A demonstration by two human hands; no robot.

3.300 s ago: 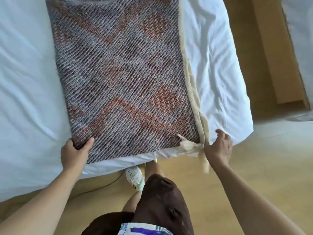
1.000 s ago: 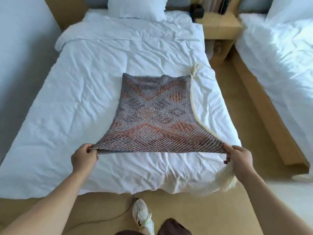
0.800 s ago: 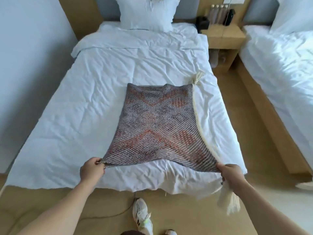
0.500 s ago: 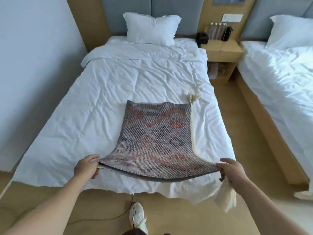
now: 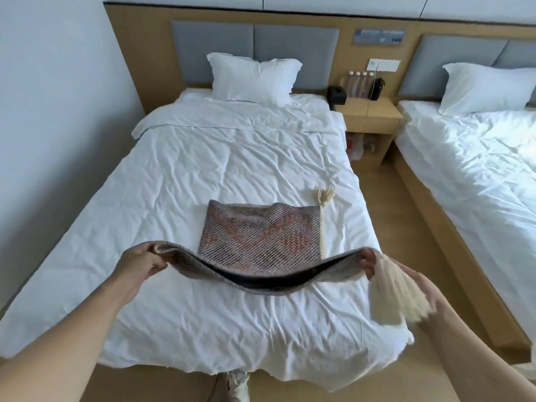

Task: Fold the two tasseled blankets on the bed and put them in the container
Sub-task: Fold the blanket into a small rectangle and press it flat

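Note:
A grey and rust-red patterned tasseled blanket [image 5: 258, 236] lies partly folded on the white bed [image 5: 203, 175]. Its near edge is lifted off the bed and sags between my hands. My left hand [image 5: 139, 264] pinches the near left corner. My right hand [image 5: 388, 268] grips the near right corner, and a cream tassel [image 5: 394, 297] hangs from it. Another cream tassel [image 5: 323, 195] lies on the bed at the far right corner. I see only one blanket and no container.
A white pillow [image 5: 252, 78] rests at the headboard. A wooden nightstand [image 5: 368, 114] with bottles and a black box stands between this bed and a second white bed [image 5: 475, 169] on the right. A wall runs along the left. My shoe [image 5: 237, 384] shows below.
Both hands have raised the blanket's near edge from the bed and carried it away from me over the rest of the blanket. The view has tilted up toward the headboard.

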